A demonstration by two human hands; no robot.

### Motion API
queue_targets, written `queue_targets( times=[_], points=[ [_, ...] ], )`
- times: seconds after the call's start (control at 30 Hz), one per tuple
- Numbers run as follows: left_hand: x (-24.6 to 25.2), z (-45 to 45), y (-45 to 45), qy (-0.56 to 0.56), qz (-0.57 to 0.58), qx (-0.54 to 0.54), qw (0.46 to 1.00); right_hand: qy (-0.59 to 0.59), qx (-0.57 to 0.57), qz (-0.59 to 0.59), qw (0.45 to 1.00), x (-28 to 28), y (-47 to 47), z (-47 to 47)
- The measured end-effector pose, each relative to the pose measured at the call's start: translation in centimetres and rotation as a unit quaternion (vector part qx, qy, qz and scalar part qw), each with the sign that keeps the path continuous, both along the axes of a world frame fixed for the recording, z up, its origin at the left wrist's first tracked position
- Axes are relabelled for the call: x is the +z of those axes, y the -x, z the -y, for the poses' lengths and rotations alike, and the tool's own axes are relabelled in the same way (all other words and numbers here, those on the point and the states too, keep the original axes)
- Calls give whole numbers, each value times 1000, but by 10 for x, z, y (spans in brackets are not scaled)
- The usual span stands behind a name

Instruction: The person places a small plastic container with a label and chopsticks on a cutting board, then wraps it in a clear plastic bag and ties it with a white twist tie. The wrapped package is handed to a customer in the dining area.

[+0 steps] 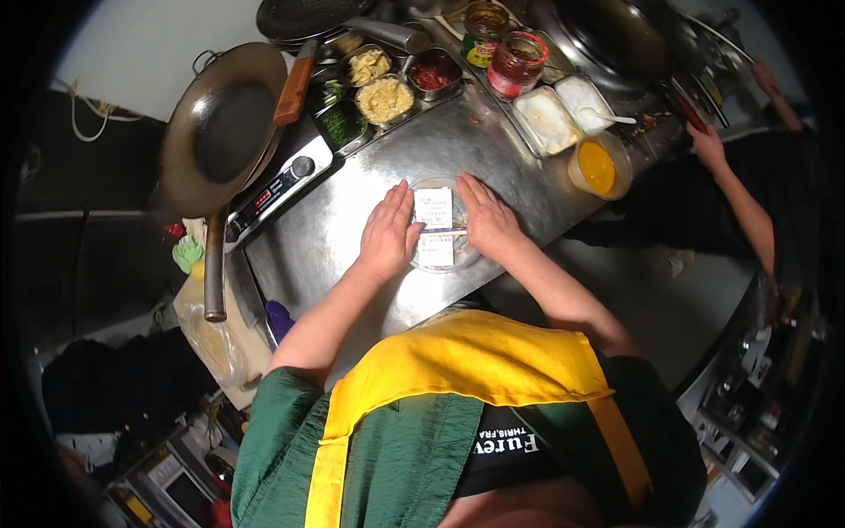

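A round clear plastic container [439, 265] with a lid sits on the steel counter in front of me. On its lid lies a printed paper slip [434, 203], crossed by a thin purple and cream strip [443, 231] whose kind I cannot tell. My left hand [389, 234] holds the container's left edge, fingers straight and pointing away from me. From the opposite side my right hand [492, 221] grips the rim, its thumb side near the strip. The contents are mostly hidden by the slip and hands.
Left stand a wok [231, 119] and an induction cooker [284, 185]. Behind are metal tubs of minced garlic [385, 100] and chopped chillies [434, 71], plus sauce jars [517, 63]. White seasoning tubs [546, 122] and a tub of orange liquid [596, 166] stand right. Another person's hand [708, 146] holds a pan handle.
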State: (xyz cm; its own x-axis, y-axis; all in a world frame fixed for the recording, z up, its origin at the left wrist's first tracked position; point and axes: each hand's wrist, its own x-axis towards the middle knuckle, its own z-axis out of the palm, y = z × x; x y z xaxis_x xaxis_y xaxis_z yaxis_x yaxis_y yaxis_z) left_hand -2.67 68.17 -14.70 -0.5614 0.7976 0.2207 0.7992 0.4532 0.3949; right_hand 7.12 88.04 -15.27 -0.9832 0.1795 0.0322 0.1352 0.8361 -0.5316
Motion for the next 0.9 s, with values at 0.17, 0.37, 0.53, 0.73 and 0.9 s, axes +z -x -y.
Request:
queue_targets(
  times=[0.17, 0.37, 0.53, 0.73, 0.9],
  points=[
    [20, 5, -1, 154, 115, -43, 980, -2, 31, 25, 999, -1, 3, -7],
    [34, -5, -17, 240, 129, 20, 962, 67, 48, -8, 997, -13, 4, -16],
    [40, 2, -18, 126, 189, 30, 973, 40, 29, -7, 999, -10, 5, -13],
    [11, 22, -44, -68, 313, 321, 891, 6, -6, 31, 999, -16, -1, -16],
    [-30, 0, -50, -222, 348, 414, 812, 20, 4, -67, 998, -32, -4, -15]
  ],
)
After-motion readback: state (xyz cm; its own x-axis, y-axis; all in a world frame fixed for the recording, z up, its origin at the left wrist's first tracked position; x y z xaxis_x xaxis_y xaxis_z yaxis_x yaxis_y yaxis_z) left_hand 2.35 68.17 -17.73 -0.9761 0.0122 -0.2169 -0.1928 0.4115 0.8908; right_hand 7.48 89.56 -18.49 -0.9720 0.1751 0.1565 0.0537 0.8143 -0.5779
